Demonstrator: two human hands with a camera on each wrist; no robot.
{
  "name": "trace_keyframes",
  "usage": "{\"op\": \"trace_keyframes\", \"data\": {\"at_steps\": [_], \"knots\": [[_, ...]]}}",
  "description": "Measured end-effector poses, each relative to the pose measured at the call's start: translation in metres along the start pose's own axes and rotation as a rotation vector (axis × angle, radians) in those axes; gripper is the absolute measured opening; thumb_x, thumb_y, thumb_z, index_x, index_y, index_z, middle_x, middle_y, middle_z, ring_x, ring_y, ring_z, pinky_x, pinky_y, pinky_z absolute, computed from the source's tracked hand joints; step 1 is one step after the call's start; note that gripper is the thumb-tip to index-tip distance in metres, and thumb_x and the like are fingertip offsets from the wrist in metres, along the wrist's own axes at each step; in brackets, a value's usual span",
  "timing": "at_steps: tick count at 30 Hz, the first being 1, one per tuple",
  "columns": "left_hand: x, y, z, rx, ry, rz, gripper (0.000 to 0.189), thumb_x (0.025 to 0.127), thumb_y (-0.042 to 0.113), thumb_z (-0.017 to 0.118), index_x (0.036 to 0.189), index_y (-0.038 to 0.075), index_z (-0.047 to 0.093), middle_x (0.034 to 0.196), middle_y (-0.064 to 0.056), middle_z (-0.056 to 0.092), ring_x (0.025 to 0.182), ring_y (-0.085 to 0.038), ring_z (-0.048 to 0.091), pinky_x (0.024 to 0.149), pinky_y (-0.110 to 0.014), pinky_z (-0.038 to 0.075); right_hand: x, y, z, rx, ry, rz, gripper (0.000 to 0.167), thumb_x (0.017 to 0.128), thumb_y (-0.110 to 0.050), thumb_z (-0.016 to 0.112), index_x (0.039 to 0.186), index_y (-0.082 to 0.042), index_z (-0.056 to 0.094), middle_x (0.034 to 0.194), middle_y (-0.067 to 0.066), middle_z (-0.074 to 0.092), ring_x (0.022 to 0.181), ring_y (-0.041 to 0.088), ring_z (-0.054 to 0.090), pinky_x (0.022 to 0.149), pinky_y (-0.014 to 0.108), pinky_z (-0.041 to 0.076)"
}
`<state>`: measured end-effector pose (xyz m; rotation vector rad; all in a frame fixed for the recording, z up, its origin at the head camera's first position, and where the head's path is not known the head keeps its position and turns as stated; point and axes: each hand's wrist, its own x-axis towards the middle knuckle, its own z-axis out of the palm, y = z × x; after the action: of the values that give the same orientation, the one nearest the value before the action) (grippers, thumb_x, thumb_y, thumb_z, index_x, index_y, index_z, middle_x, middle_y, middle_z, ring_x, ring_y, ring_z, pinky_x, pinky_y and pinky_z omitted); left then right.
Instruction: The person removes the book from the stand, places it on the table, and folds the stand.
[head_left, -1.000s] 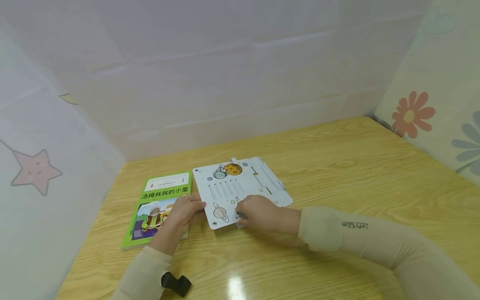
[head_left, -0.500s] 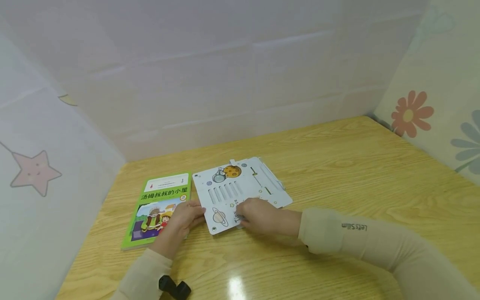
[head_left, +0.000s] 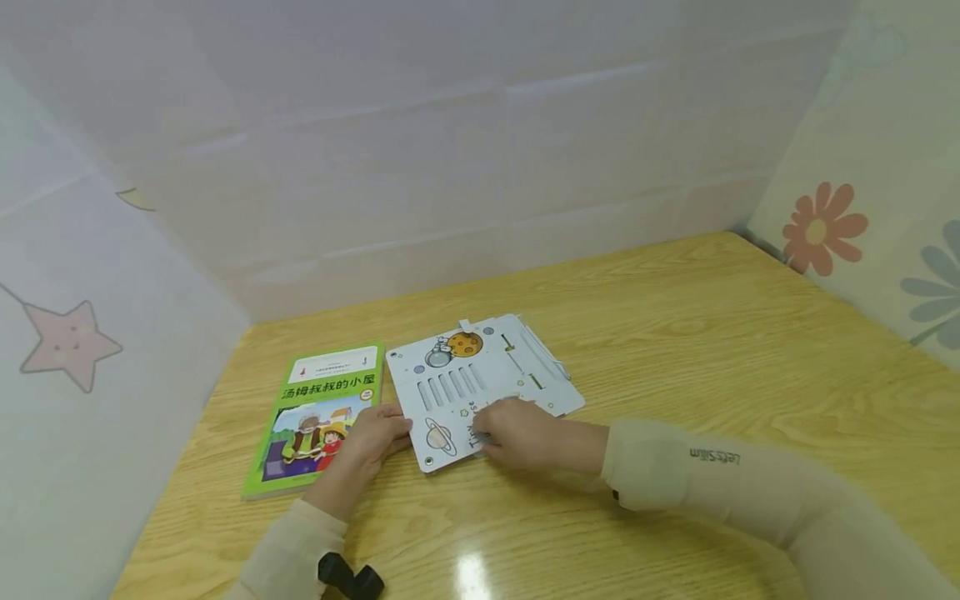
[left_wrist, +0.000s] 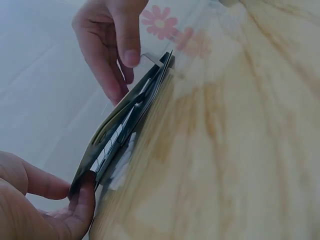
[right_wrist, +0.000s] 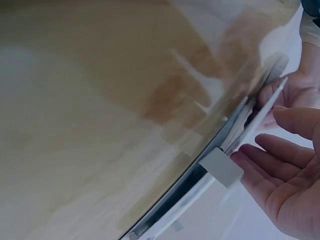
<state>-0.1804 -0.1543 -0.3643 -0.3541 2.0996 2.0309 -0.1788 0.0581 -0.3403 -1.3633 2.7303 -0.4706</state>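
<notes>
A white folding book stand [head_left: 491, 375] lies almost flat on the table, printed with an astronaut and planets and cut with several long slots. My left hand [head_left: 372, 437] pinches its left edge, thumb on one side and fingers on the other, as the left wrist view shows. Over the near part of the stand lies my right hand [head_left: 517, 432]. In the right wrist view its fingers [right_wrist: 280, 165] are loosely bent against the face beside a small grey tab [right_wrist: 222, 167]; the thumb stands apart. The stand's layers gape slightly at the edge.
A green picture book [head_left: 307, 442] lies left of the stand, partly under the left forearm. The wooden table [head_left: 675, 333] meets cloth-covered walls at the back and sides. A black device [head_left: 350, 575] sits at the left sleeve.
The left side of the stand has shifted slightly down and nearer to me, with the left hand still on its edge. The right hand stays almost in place.
</notes>
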Motion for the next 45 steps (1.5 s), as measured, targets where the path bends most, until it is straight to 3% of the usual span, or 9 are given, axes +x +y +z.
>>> {"op": "trace_keyframes", "data": {"at_steps": [2, 5, 9, 15, 19, 22, 26, 34, 45], "knots": [[0.000, 0.000, 0.001, 0.013, -0.004, -0.002, 0.028, 0.081, -0.011, 0.045, 0.108, -0.017, 0.047, 0.103, -0.026, 0.053, 0.084, -0.024, 0.057, 0.077, -0.034, 0.046, -0.002, 0.000, -0.004, 0.055, -0.004, 0.043, 0.005, 0.079, -0.013, 0.060, 0.079, -0.008, 0.060, 0.071, -0.006, 0.054, 0.068, 0.007, 0.048, 0.062, 0.022, 0.041], [-0.001, 0.000, 0.002, 0.041, -0.007, 0.000, 0.027, 0.081, -0.011, 0.044, 0.108, -0.017, 0.046, 0.103, -0.026, 0.053, 0.083, -0.024, 0.057, 0.076, -0.034, 0.046, -0.006, 0.001, -0.015, 0.115, 0.018, 0.128, 0.022, 0.081, -0.016, 0.059, 0.099, -0.004, 0.062, 0.096, 0.000, 0.061, 0.091, 0.012, 0.053, 0.079, 0.026, 0.042], [-0.003, 0.000, 0.002, 0.085, 0.001, 0.007, 0.026, 0.080, -0.012, 0.044, 0.105, -0.018, 0.047, 0.100, -0.025, 0.054, 0.080, -0.022, 0.057, 0.074, -0.032, 0.047, -0.012, 0.010, -0.035, 0.121, 0.084, 0.216, 0.028, 0.081, -0.016, 0.060, 0.105, -0.001, 0.060, 0.106, 0.006, 0.058, 0.102, 0.019, 0.051, 0.084, 0.032, 0.041], [-0.003, -0.002, 0.003, 0.114, -0.005, 0.034, 0.025, 0.079, -0.013, 0.045, 0.103, -0.019, 0.048, 0.098, -0.025, 0.055, 0.080, -0.023, 0.057, 0.073, -0.033, 0.048, -0.029, 0.040, -0.053, 0.091, 0.203, 0.280, 0.028, 0.081, -0.013, 0.059, 0.105, 0.001, 0.059, 0.104, 0.012, 0.059, 0.097, 0.024, 0.053, 0.079, 0.036, 0.044], [-0.001, -0.004, 0.002, 0.147, 0.004, 0.047, 0.024, 0.078, -0.011, 0.046, 0.101, -0.018, 0.051, 0.095, -0.023, 0.057, 0.079, -0.022, 0.057, 0.071, -0.032, 0.048, -0.037, 0.057, -0.055, 0.055, 0.223, 0.314, 0.026, 0.081, -0.010, 0.059, 0.104, 0.004, 0.059, 0.101, 0.016, 0.059, 0.093, 0.028, 0.055, 0.076, 0.039, 0.045], [0.000, -0.005, 0.003, 0.173, 0.010, 0.053, 0.024, 0.078, -0.010, 0.047, 0.100, -0.016, 0.052, 0.094, -0.021, 0.057, 0.078, -0.021, 0.057, 0.070, -0.031, 0.048, -0.040, 0.067, -0.053, 0.025, 0.210, 0.344, 0.017, 0.080, -0.008, 0.060, 0.094, 0.003, 0.062, 0.088, 0.012, 0.062, 0.076, 0.021, 0.057, 0.066, 0.035, 0.047], [0.000, -0.005, 0.003, 0.192, 0.016, 0.051, 0.023, 0.078, -0.010, 0.047, 0.100, -0.016, 0.052, 0.095, -0.021, 0.057, 0.079, -0.021, 0.057, 0.070, -0.031, 0.048, -0.041, 0.078, -0.050, 0.023, 0.183, 0.380, 0.007, 0.080, -0.004, 0.058, 0.074, 0.000, 0.059, 0.063, 0.002, 0.052, 0.051, 0.011, 0.040, 0.048, 0.024, 0.036], [0.000, -0.004, 0.004, 0.192, 0.013, 0.045, 0.025, 0.079, -0.010, 0.047, 0.102, -0.017, 0.050, 0.095, -0.022, 0.056, 0.079, -0.022, 0.057, 0.072, -0.032, 0.048, -0.037, 0.091, -0.044, 0.037, 0.156, 0.403, 0.008, 0.081, -0.002, 0.057, 0.081, 0.002, 0.065, 0.076, 0.006, 0.062, 0.064, 0.014, 0.054, 0.057, 0.027, 0.046], [-0.001, -0.004, 0.004, 0.200, 0.025, 0.056, 0.025, 0.078, -0.010, 0.047, 0.102, -0.017, 0.050, 0.093, -0.023, 0.057, 0.079, -0.023, 0.057, 0.071, -0.032, 0.048, -0.028, 0.096, -0.042, 0.005, 0.156, 0.328, 0.009, 0.080, -0.004, 0.060, 0.072, -0.002, 0.063, 0.065, 0.000, 0.058, 0.056, 0.010, 0.048, 0.052, 0.025, 0.043]]}}
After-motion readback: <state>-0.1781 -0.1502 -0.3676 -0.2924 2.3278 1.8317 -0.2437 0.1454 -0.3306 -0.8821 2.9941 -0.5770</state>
